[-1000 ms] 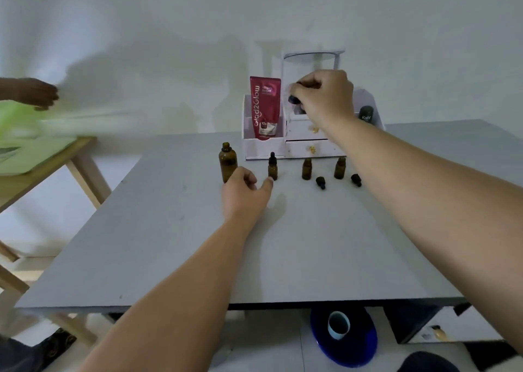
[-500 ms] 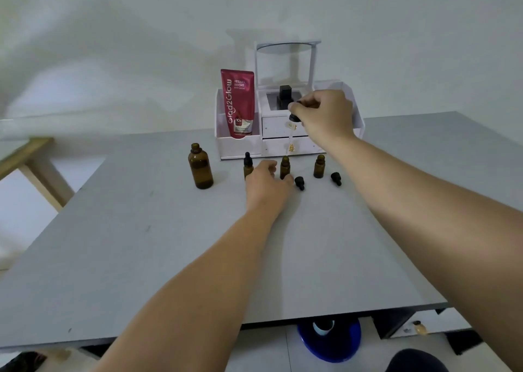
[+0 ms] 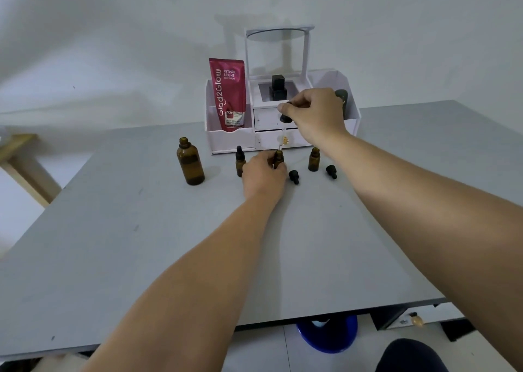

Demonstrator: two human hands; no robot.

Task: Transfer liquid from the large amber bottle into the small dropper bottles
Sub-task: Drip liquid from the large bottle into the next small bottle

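One dropper bottle [image 3: 278, 158] inside left hand [image 3: 263, 175]

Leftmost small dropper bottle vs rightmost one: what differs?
The leftmost small bottle wears its black dropper cap; the rightmost small bottle has an open neck. The leftmost stands close beside the left hand; the rightmost stands free, a loose dropper cap near it. Both are amber, upright on the grey table.

The left hand [image 3: 263, 173] and right hand [image 3: 317, 114] are bare, as are both forearms [image 3: 198, 272]. Dark cloth [image 3: 410, 356], seemingly a trouser knee, shows lower right.
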